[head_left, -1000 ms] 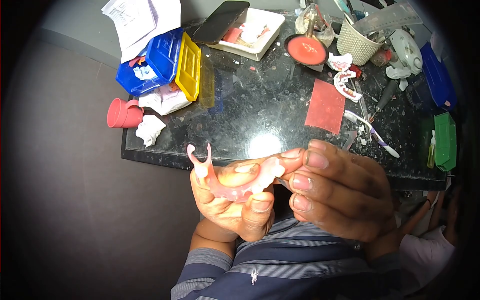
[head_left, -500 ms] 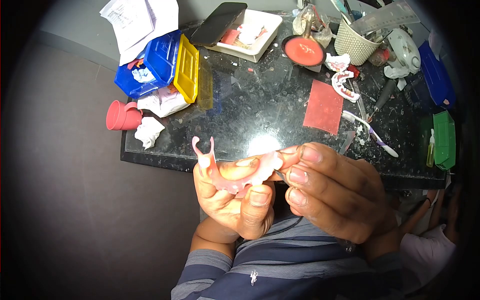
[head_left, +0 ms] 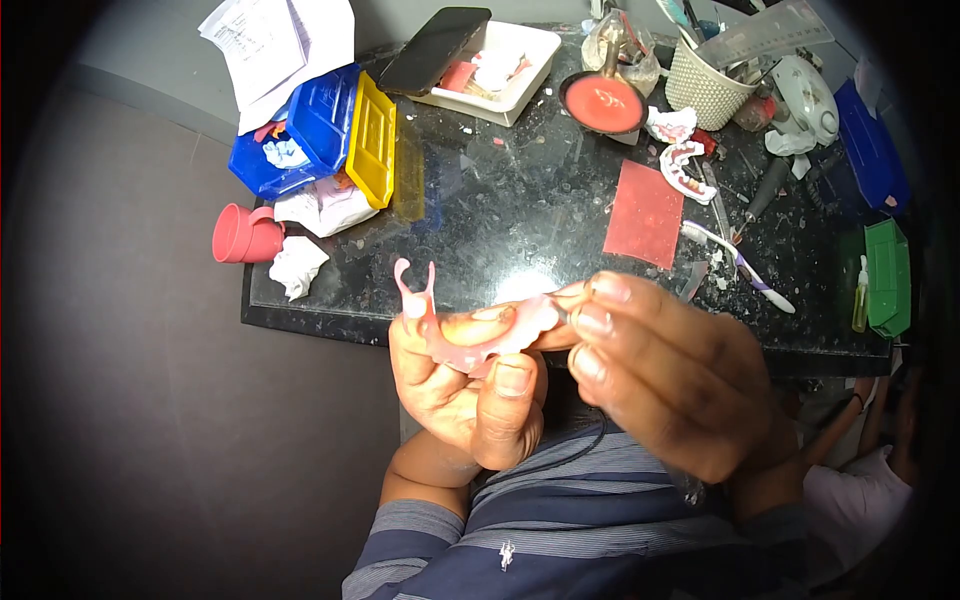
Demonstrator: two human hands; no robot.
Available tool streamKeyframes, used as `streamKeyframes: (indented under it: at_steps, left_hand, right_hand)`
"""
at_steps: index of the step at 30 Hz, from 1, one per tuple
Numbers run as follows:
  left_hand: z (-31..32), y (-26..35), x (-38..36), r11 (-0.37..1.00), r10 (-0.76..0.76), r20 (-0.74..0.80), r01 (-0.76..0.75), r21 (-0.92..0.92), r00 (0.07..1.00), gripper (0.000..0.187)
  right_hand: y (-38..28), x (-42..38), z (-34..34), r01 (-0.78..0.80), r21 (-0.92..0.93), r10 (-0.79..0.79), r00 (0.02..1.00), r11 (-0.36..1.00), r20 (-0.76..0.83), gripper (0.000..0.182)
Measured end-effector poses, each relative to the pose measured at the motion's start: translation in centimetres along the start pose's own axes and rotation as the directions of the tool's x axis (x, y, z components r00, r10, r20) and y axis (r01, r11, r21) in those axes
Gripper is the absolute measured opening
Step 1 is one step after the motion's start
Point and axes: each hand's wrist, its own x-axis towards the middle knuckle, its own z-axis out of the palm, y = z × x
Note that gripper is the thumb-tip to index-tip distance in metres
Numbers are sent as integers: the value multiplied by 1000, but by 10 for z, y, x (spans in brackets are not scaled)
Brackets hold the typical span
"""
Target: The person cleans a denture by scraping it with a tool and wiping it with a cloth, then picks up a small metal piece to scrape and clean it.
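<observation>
A pink partial denture (head_left: 463, 356) with curved clasp arms at its left end is held up over the table's front edge. My left hand (head_left: 455, 405) is closed around it, thumb in front and a fingertip inside its curve. My right hand (head_left: 690, 375) is closed in a pinch at the denture's right end. Between its fingers shows the grey tip of a thin tool (head_left: 562, 315), touching or very close to the denture; the rest of the tool is hidden by the fingers.
On the black table lie a pink wax sheet (head_left: 645, 215), dental casts (head_left: 687, 172), a toothbrush (head_left: 740, 265) and a pan of pink wax (head_left: 603, 103). Blue and yellow bins (head_left: 372, 140) and a pink mug (head_left: 247, 234) stand left. Another person's arm (head_left: 840, 425) shows lower right.
The denture has tilted in my left hand, its clasp end rising slightly to the right. The tool tip has moved up along the denture's right end, with my right fingers shifting slightly.
</observation>
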Motion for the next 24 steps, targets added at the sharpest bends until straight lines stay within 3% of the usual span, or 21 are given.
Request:
streamKeyframes:
  at_steps: [2, 4, 6, 7, 8, 10, 11, 12, 13, 15, 16, 20, 21, 23, 24]
  left_hand:
    - [-6, -4, -4, 994, 8, -66, -1, 111, 998, 34]
    - [-3, -3, -1, 996, -30, -24, 32, 82, 999, 31]
    - [3, -7, 4, 1000, -6, 122, 9, -22, 992, 29]
    - [9, -7, -1, 997, -60, 32, 58, 56, 998, 51]
    - [5, -13, 3, 998, -27, 76, 22, 63, 997, 41]
    - [4, -22, 7, 999, 18, 89, -22, 37, 996, 36]
    - [0, -24, 8, 998, 29, 99, -35, 61, 995, 34]
    - [-2, -29, 9, 997, 73, 89, -76, 26, 993, 32]
    - [-3, -32, 10, 998, 60, 82, -61, 5, 995, 31]
    - [-3, -37, 11, 999, 36, 65, -35, -14, 997, 28]
    - [-1, -38, 11, 999, 34, 74, -33, -20, 997, 28]
    - [14, -43, 17, 999, -3, 120, 7, -32, 993, 21]
    - [17, -43, 19, 997, -39, 151, 49, -60, 988, 20]
    - [22, -45, 24, 989, -89, 207, 111, -96, 974, 18]
    - [26, -46, 27, 990, -84, 215, 107, -96, 973, 18]
  right_hand:
    - [0, -1, 0, -13, -27, 13, 1000, 1000, -3, 30]
    - [0, -3, -2, -63, 43, 64, 998, 997, -21, 31]
    - [2, -1, -9, -102, 91, 105, 994, 991, -39, 26]
    - [3, -1, -15, -139, 137, 147, 988, 981, -56, 20]
    - [7, -6, -20, -155, 102, 161, 985, 983, -53, 20]
    - [18, -27, -25, -283, 190, 319, 927, 940, -197, 13]
    - [26, -42, -21, -399, 390, 523, 799, 830, -296, 12]
    - [29, -48, -21, -440, 642, 750, 565, 627, -345, 20]
    - [40, -55, -39, -567, 669, 867, 423, 480, -264, 28]
    - [74, -92, -69, -519, 848, 992, 110, 107, -58, 29]
    - [85, -107, -80, -510, 860, 1000, 11, 15, -10, 26]
    - [111, -157, -106, -381, 912, 986, -125, -152, 111, 38]
    - [106, -153, -110, -377, 915, 987, -122, -142, 103, 38]
    - [85, -132, -112, -575, 794, 980, -100, -197, 171, 50]
    - [76, -123, -107, -653, 738, 985, -133, -172, 112, 45]
